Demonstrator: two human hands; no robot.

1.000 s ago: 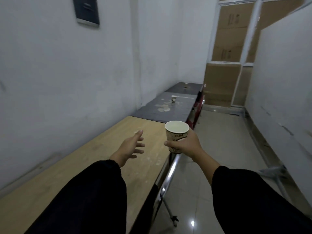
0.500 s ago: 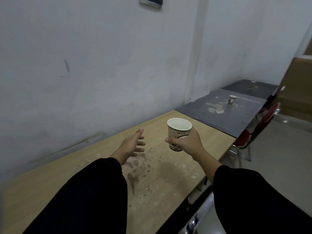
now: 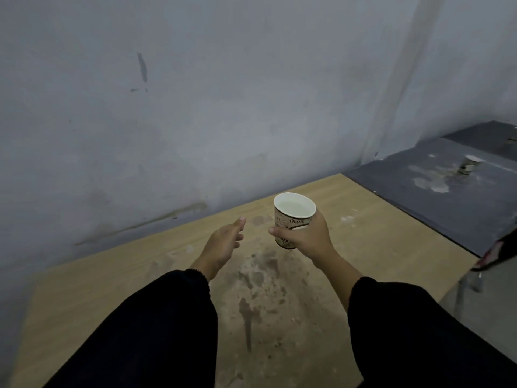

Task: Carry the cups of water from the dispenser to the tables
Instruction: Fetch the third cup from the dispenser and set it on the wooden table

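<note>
Now the view has swung from looking down the row of desks to facing the wall, with the wooden desk (image 3: 363, 219) square in front of the person; 1 second ago the floor and far end of the room filled the right side, and those are gone from sight. The right hand (image 3: 307, 239) holds the paper cup (image 3: 293, 217) upright over the middle of that desk, its fingers (image 3: 275, 231) clamped round the lower half of the cup wall, thumb on the near side. Pale water shows inside, filling it well up toward the rim. The cup's base appears clear of the wood, though how high it hangs is hard to judge. The left hand (image 3: 223, 245) reaches forward just beside it, empty, fingers apart and relaxed, touching nothing.

On the dark desk (image 3: 447, 208) to the right, a second cup (image 3: 468, 165) already stands among pale smears, so that desk looks served. Turning to face the wooden desk suggests this one is the next stop, and the carrying part of this trip is nearly over; what remains is lowering the cup flat. The stained, blotchy patch (image 3: 260, 281) below the hands may be damp, so a spot on cleaner wood would likely be steadier.
</note>
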